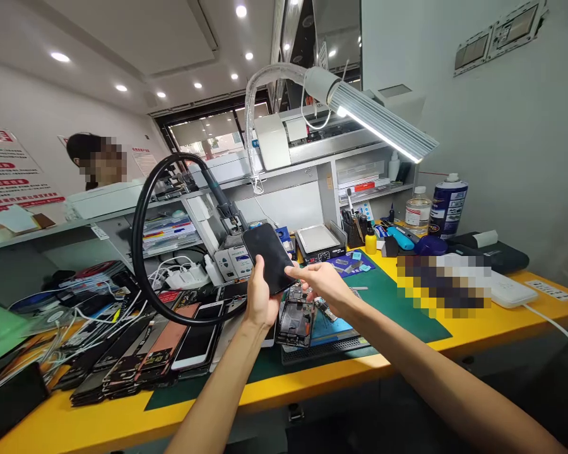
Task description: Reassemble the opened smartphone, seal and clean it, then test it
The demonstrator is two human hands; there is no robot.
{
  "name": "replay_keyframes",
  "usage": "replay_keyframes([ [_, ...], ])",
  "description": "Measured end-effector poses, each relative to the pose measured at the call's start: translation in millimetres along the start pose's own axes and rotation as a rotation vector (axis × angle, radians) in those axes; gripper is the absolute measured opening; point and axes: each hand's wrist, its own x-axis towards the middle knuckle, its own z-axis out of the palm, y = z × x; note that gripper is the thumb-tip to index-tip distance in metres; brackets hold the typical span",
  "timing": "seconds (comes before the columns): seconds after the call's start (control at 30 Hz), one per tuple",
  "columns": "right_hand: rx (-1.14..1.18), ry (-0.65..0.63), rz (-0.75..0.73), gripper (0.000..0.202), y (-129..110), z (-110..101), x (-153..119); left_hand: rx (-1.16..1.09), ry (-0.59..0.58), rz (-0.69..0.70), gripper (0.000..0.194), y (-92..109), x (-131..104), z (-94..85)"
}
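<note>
Both forearms run in from the bottom of the frame, the upper arms cut off by its edge. Near the middle, the left hand [261, 296] has its grip closed on a black phone [268, 255], the thumb lying on the front near the left edge and the other fingers mostly hidden behind. The phone stands tilted, dark screen towards the camera, its lower part inside the left grip and its upper part rising clear above the thumb. The fingertips of the right hand [326, 285] touch the phone's lower right edge; whether this grip pinches the edge or only rests there cannot be told. Beneath them is a yellow desk [274, 398] with a green mat [407, 315], partly covered by the hands. An opened phone body [297, 320] lies just below the two hands, its top end hidden. Left of centre, a row of phone parts includes a white-framed phone [199, 337], and a black hose [139, 246] loops above it. At the right, a pixelated patch hides whatever lies beside a white device [514, 291]. Farther back are a small yellow bottle [370, 241], a clear bottle [417, 213] and a spray can [449, 207], under a lit lamp [383, 123]. At upper left, a person [82, 151] is partly pixelated, the body hidden behind the shelf [113, 217].
</note>
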Motion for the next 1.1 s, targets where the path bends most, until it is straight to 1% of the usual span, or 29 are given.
replay_keyframes([
  [0.1,-0.081,0.036,0.003,0.034,-2,8,13,-0.008,-0.014,-0.007,0.045,1,5,0.8],
  [0.2,-0.141,0.027,-0.037,0.044,-4,14,23,-0.001,-0.006,-0.016,0.046,4,9,0.4],
  [0.3,-0.192,-0.003,-0.069,0.054,-6,16,34,0.016,0.02,-0.027,0.044,7,15,-3.5],
  [0.47,-0.246,-0.087,-0.061,0.059,-6,17,50,0.047,0.024,-0.019,0.042,7,26,-16.0],
  [0.57,-0.234,-0.127,-0.036,0.06,-6,19,53,0.056,0.015,-0.031,0.039,8,29,-23.0],
  [0.7,-0.199,-0.179,0.0,0.058,-6,23,56,0.048,0.005,-0.051,0.041,8,32,-29.9],
  [0.9,-0.16,-0.262,0.017,0.056,-2,24,59,0.048,0.006,-0.025,0.042,7,30,-32.1],
  [1.0,-0.108,-0.292,0.015,0.058,3,21,58,0.052,-0.037,-0.068,0.046,7,29,-32.4],
  [1.1,-0.046,-0.305,0.035,0.058,7,16,56,0.046,-0.092,-0.134,0.056,6,29,-33.2],
])
